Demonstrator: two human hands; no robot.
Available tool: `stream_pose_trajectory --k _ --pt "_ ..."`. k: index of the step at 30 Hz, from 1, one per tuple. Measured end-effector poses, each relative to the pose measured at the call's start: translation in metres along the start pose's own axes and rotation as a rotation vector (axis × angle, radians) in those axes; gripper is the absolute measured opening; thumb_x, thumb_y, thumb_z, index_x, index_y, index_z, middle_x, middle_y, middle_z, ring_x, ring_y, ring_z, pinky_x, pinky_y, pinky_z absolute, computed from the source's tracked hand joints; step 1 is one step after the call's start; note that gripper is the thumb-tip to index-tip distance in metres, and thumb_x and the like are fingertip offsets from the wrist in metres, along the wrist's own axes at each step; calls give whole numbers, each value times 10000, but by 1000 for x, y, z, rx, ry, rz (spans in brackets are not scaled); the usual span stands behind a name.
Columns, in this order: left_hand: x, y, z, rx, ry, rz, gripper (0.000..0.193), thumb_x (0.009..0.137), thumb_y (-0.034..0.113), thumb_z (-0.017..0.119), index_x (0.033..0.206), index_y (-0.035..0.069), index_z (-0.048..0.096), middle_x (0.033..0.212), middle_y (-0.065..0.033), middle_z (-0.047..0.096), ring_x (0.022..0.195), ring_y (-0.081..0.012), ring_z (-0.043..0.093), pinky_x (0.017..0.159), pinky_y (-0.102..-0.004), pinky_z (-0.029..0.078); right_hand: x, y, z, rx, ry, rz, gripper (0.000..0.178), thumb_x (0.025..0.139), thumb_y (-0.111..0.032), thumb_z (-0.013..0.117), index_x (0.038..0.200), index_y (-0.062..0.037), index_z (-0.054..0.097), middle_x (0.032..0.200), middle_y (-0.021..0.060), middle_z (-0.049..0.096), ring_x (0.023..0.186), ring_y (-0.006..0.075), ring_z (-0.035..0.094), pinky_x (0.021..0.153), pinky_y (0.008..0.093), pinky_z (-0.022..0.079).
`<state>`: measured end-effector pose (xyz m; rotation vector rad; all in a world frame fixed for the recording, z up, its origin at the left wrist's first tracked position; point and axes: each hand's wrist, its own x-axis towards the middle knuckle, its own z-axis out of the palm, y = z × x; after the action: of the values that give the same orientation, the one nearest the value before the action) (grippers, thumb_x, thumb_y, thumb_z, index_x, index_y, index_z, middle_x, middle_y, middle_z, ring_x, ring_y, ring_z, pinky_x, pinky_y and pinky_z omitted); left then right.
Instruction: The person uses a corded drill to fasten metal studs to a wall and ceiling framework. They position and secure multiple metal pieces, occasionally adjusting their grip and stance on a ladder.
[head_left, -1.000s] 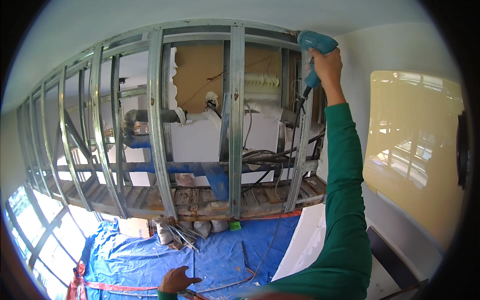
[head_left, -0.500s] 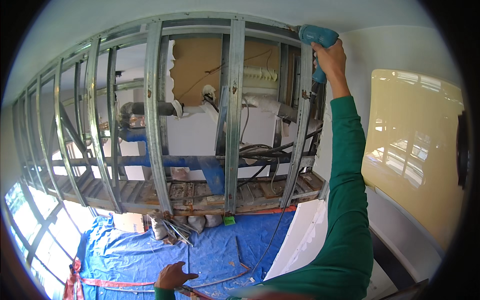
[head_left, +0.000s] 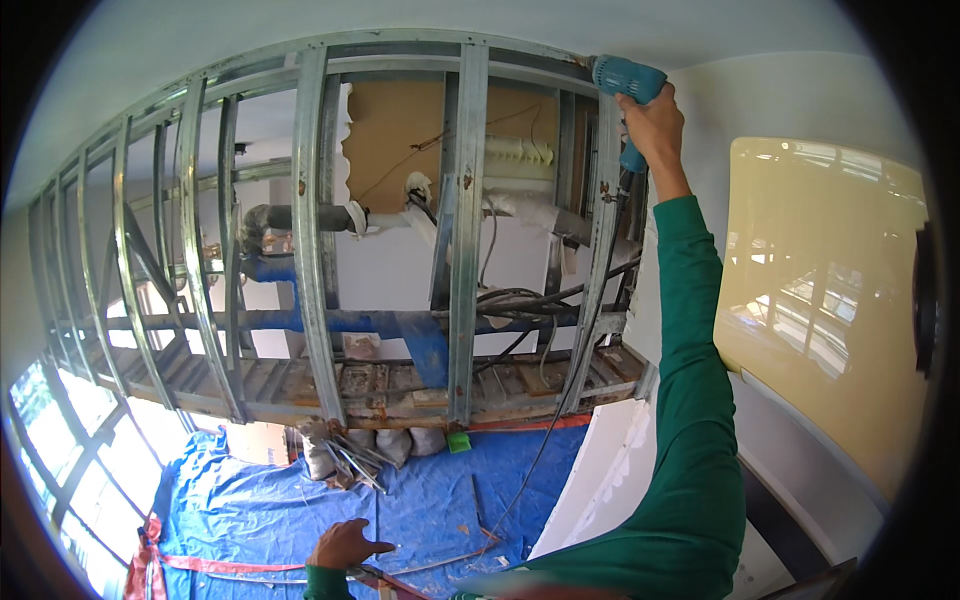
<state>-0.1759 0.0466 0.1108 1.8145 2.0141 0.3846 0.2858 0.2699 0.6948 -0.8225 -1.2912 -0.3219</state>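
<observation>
My right hand (head_left: 657, 127) is raised at the upper right, its fingers wrapped round the handle of a teal corded power drill (head_left: 628, 78). The drill's nose points left and meets the top metal track (head_left: 530, 50) near its right end, beside the last upright metal stud (head_left: 603, 200). From the handle a dark cord (head_left: 553, 440) hangs down past that stud. Low in the view is my left hand (head_left: 345, 545), held over the blue tarp with its thumb stretched to the right and nothing visible in it. Its curled fingers are partly hidden.
Several metal studs (head_left: 312, 220) form a frame across the view, with pipes and dark cables (head_left: 530, 300) behind. Below spreads a blue tarp (head_left: 440, 500) bearing sacks (head_left: 395, 445) and loose metal strips (head_left: 350, 462). A glossy cream panel (head_left: 810, 270) stands at the right.
The drill and my right hand have shifted slightly left in the view, with the drill still at the top track. The cord hangs a little differently. My left hand has barely moved.
</observation>
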Motion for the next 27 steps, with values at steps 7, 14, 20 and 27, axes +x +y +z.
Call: stream_pose_trajectory --k 7,14,20,27 --pt "-1 2 -1 36 -13 -12 988 797 746 835 1405 -20 693 1332 -254 751 1272 -432 702 1098 -512 540 14 6 4 -230 69 -111 676 953 -277 799 1422 91 481 1007 273 787 737 348 814 743 426 673" --pt "0 2 -1 11 -32 -38 992 789 738 849 1444 13 684 1379 -243 737 1301 -421 691 1115 -505 534 4 -8 -5 -71 49 11 583 951 -229 821 1359 65 527 983 202 793 716 284 811 646 379 658" --pt "-1 3 -2 12 -49 -58 1012 773 753 858 1486 60 671 1425 -220 721 1335 -403 673 1149 -489 517 10 -9 -7 -131 61 -22 579 943 -222 837 1359 48 540 962 176 793 687 266 802 610 373 648" --pt "-1 5 -3 12 -38 -54 991 772 734 864 1481 67 678 1422 -212 725 1338 -394 673 1154 -487 513 2 -19 7 -428 70 -160 712 939 -325 808 1452 52 489 1145 326 764 1097 512 756 948 581 615"
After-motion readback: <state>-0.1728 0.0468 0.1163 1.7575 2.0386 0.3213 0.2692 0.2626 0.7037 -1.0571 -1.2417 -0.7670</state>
